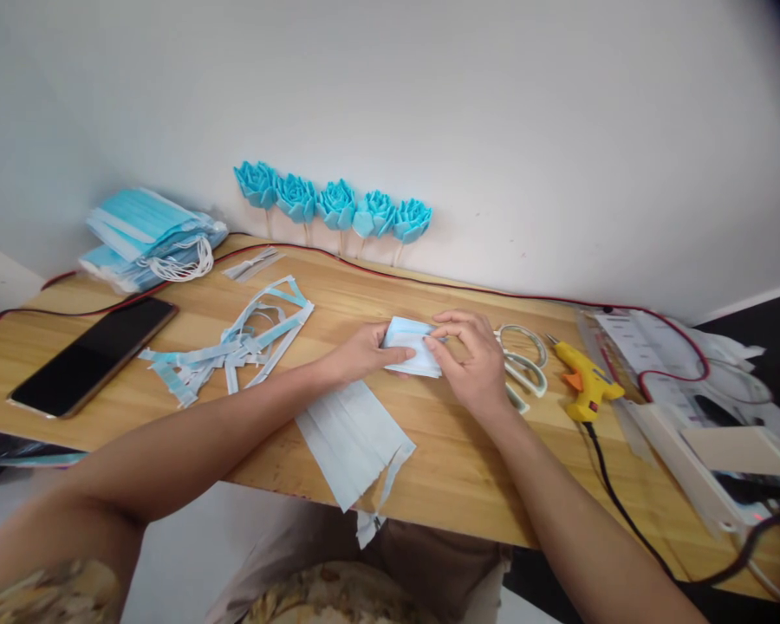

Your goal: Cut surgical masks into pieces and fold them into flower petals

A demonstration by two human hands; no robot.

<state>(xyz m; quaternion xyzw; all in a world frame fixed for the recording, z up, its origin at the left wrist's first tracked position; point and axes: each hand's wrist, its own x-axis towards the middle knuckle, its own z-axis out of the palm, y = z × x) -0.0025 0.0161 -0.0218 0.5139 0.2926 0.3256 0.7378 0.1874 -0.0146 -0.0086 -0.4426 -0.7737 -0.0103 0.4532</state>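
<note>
A small folded piece of blue-and-white face mask fabric [406,336] is held over the middle of the table. My left hand [364,351] grips its left side, thumb on top and fingers hidden beneath. At its right edge, the bent fingers and thumb of my right hand [473,360] pinch the fabric. An opened, pleated mask sheet [357,438] lies below my left wrist, a torn strip dangling past the table's front edge. Scissors [533,381] with pale handles rest just right of my right hand, partly covered by it. A yellow glue gun [585,381] lies farther right.
Cut mask strips [234,347] are heaped left of centre, beyond a phone [94,355]. A stack of masks [149,234] sits at the back left. Several blue fabric flowers [336,205] on sticks lean against the wall. A power strip [682,468] and cables occupy the right side.
</note>
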